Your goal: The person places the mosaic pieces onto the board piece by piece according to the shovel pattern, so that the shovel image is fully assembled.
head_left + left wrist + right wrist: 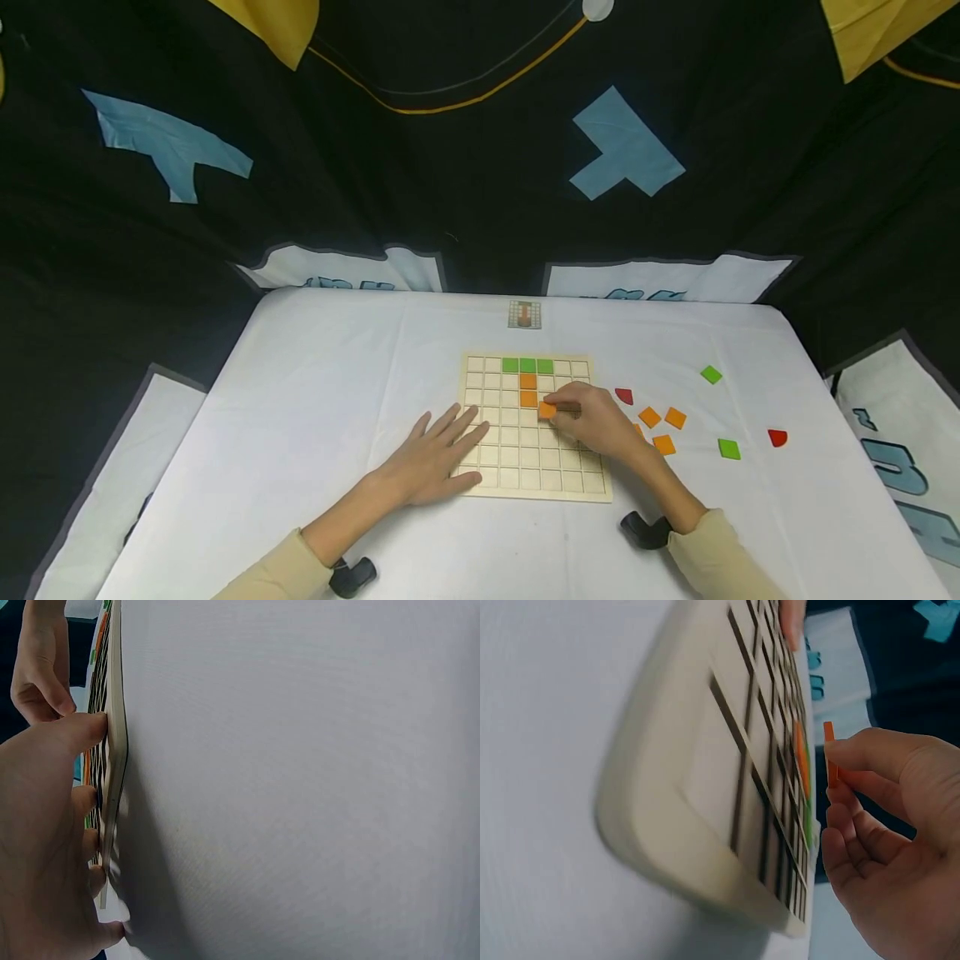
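Note:
A wooden grid board (508, 481) lies on the white table. Green square tiles (528, 366) fill part of its top row, and orange square tiles (528, 390) stand below them in one column. Between thumb and fingers, my right hand (596, 419) pinches an orange square tile (547, 410) over the board. In the right wrist view this orange tile (830, 754) is held on edge, apart from the board. My left hand (427, 467) rests with spread fingers on the board's left edge; in the left wrist view its thumb (91, 729) touches the rim.
Right of the board lie loose orange tiles (663, 445), green tiles (729, 449) and red rounded pieces (777, 437). A small picture card (524, 315) lies behind the board. Black wrist-mounted devices (645, 531) sit by both forearms. A dark curtain (480, 183) hangs behind the table.

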`<state>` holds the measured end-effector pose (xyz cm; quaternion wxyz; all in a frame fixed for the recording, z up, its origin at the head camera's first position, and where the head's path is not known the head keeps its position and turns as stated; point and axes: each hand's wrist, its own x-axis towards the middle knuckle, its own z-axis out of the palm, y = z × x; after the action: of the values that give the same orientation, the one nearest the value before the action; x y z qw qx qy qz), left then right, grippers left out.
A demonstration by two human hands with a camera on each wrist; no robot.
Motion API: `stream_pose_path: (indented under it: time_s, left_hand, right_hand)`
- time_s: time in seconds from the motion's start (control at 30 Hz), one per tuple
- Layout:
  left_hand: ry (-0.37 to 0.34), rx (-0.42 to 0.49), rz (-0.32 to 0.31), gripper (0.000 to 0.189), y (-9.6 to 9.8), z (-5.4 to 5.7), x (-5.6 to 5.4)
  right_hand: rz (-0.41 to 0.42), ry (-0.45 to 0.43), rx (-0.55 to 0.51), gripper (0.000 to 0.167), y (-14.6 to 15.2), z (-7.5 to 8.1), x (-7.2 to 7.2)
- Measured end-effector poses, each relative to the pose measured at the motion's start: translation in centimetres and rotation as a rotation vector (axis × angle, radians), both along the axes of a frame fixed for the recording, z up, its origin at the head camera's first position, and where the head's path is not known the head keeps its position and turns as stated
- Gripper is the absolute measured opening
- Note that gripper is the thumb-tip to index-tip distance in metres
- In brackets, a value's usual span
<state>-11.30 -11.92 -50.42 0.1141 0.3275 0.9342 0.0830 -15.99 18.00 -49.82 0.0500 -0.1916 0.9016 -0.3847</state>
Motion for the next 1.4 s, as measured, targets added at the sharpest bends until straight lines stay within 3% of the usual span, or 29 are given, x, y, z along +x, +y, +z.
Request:
stream_pose_path:
  time_s: [0.3, 0.77, 1.1, 1.4]
  left_hand:
    - [0.000, 0.001, 0.003, 0.069, 0.0, 0.0, 0.0]
    - [-0.008, -0.004, 0.005, 0.070, 0.0, -0.1, 0.0]
    - [-0.002, -0.010, 0.005, 0.071, 0.0, -0.3, 0.1]
    - [-0.012, -0.008, 0.016, 0.071, 0.0, -0.3, 0.1]
  right_hand:
    - [-0.017, -0.055, 0.038, 0.027, -1.6, -0.7, 0.2]
    - [-0.040, -0.038, 0.081, 0.025, -2.7, -0.7, 0.1]
    - [0.013, 0.001, 0.063, 0.023, -2.9, -0.6, 0.0]
    - [0.000, 0.022, 0.079, 0.022, -3.0, -0.8, 0.0]
